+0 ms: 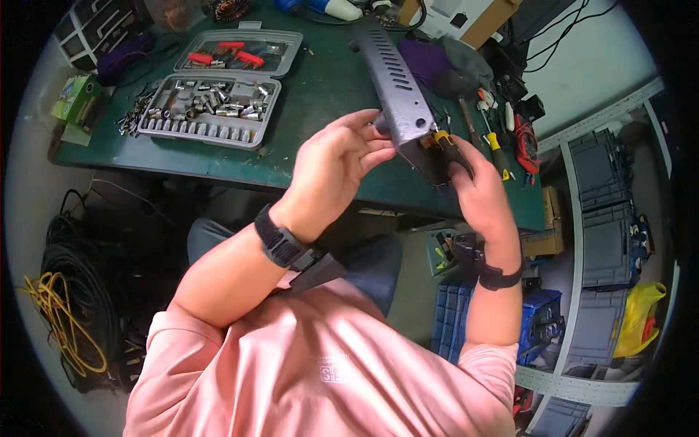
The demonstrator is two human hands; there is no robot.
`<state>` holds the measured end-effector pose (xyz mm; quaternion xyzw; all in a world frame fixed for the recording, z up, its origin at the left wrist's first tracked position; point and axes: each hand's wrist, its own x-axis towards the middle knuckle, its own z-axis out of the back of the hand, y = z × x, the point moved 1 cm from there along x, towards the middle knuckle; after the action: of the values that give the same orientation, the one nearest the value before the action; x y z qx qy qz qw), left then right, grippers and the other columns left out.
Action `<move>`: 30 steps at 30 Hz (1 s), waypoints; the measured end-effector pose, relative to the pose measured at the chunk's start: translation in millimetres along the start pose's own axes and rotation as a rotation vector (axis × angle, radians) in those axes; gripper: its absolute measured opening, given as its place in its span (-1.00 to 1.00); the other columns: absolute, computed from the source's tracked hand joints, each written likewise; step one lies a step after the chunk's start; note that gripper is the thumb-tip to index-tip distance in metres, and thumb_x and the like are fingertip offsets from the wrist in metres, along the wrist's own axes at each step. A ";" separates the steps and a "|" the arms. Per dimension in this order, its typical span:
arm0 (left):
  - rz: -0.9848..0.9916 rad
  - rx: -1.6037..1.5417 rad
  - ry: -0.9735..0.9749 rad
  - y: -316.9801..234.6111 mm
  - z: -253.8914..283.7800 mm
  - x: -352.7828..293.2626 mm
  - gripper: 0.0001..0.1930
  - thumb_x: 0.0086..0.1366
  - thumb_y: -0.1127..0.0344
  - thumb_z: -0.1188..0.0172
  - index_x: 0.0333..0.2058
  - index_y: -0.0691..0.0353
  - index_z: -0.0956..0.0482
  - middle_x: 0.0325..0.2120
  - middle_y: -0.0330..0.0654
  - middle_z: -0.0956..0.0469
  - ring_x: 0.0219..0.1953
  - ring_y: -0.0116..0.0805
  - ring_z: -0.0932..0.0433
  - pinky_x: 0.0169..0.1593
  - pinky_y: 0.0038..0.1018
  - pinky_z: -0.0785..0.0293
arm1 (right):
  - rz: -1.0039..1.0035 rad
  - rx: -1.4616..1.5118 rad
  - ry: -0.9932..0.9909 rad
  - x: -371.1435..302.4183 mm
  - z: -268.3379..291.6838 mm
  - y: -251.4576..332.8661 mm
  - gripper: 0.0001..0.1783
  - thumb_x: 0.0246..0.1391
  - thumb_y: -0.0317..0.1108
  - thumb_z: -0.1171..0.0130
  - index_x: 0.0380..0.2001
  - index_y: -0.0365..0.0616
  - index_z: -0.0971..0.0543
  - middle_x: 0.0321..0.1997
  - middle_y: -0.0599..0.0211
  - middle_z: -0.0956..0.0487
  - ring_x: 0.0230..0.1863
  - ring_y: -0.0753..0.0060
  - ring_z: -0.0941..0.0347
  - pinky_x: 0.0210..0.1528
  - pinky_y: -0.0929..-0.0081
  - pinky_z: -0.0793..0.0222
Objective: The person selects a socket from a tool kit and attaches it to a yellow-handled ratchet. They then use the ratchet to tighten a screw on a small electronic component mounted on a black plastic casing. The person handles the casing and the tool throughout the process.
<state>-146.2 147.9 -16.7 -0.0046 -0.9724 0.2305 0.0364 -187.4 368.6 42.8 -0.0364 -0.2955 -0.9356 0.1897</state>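
A long grey metal casing (399, 89) with rows of slotted vents stands tilted over the table's near edge, its far end pointing away from me. My left hand (336, 154) holds the casing's near end from the left, fingers curled against its side and underside. At the right of that same end, my right hand (477, 182) is closed around a hand tool with a yellow-and-black handle (443, 137). Its metal tip is at the casing's near right corner, close to a round hole. My fingers hide most of the tool, so its exact kind is unclear.
On the green table (320, 95) an open socket set case (211, 109) lies at the left, with loose screws (135, 113) beside it. Screwdrivers (496, 149) and a red meter (526, 146) lie at the right. Shelves with grey bins (601, 247) stand to the right; coiled cables (73, 306) lie lower left.
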 end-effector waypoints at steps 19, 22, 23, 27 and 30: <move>-0.129 0.830 -0.086 40.8 -17.1 52.1 -0.62 0.21 0.54 -0.24 0.02 0.35 -0.45 -0.15 -0.18 -0.60 -0.10 -0.45 -0.53 -0.03 -0.52 -0.45 | -0.015 -0.062 0.001 5.4 3.7 -11.9 -0.49 0.09 -0.39 -0.02 0.14 -0.24 -0.43 -0.01 -0.18 -0.54 0.05 -0.24 -0.45 0.08 0.14 -0.36; -0.146 0.817 -0.072 45.3 -18.4 54.6 -0.59 0.20 0.59 -0.15 0.06 0.37 -0.42 -0.13 -0.10 -0.61 -0.07 -0.37 -0.56 -0.01 -0.48 -0.47 | 0.103 -0.125 -0.016 5.2 1.8 -12.2 -0.41 0.02 -0.42 -0.03 0.20 -0.19 -0.37 -0.04 -0.14 -0.51 0.00 -0.24 -0.45 0.04 0.09 -0.36; -0.173 0.818 -0.069 46.3 -16.9 55.3 -0.56 0.18 0.61 -0.12 0.07 0.38 -0.40 -0.11 -0.07 -0.61 -0.05 -0.32 -0.58 -0.01 -0.45 -0.48 | 0.105 -0.130 0.003 5.8 2.1 -5.8 -0.38 0.00 -0.44 -0.03 0.22 -0.17 -0.35 -0.05 -0.13 -0.50 -0.01 -0.24 -0.44 0.04 0.08 -0.36; -0.122 0.824 -0.092 50.2 -22.8 53.5 -0.60 0.18 0.59 -0.15 0.03 0.37 -0.44 -0.15 -0.12 -0.61 -0.10 -0.39 -0.57 -0.05 -0.46 -0.48 | 0.147 -0.166 0.012 4.1 -0.9 -3.8 -0.33 -0.04 -0.48 -0.01 0.24 -0.12 -0.33 -0.11 -0.14 -0.46 -0.05 -0.28 -0.43 0.02 0.05 -0.36; -0.076 0.813 -0.091 49.8 -24.4 54.5 -0.66 0.21 0.55 -0.21 -0.01 0.35 -0.47 -0.15 -0.19 -0.60 -0.11 -0.44 -0.53 -0.04 -0.47 -0.48 | 0.162 -0.177 -0.008 2.7 -4.0 -4.4 -0.29 -0.07 -0.50 0.00 0.27 -0.11 -0.29 -0.10 -0.14 -0.45 -0.06 -0.30 -0.43 0.02 0.04 -0.36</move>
<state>-199.1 204.8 -13.6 0.0562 -0.8023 0.5943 0.0007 -191.3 368.7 37.7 -0.0804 -0.2084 -0.9395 0.2596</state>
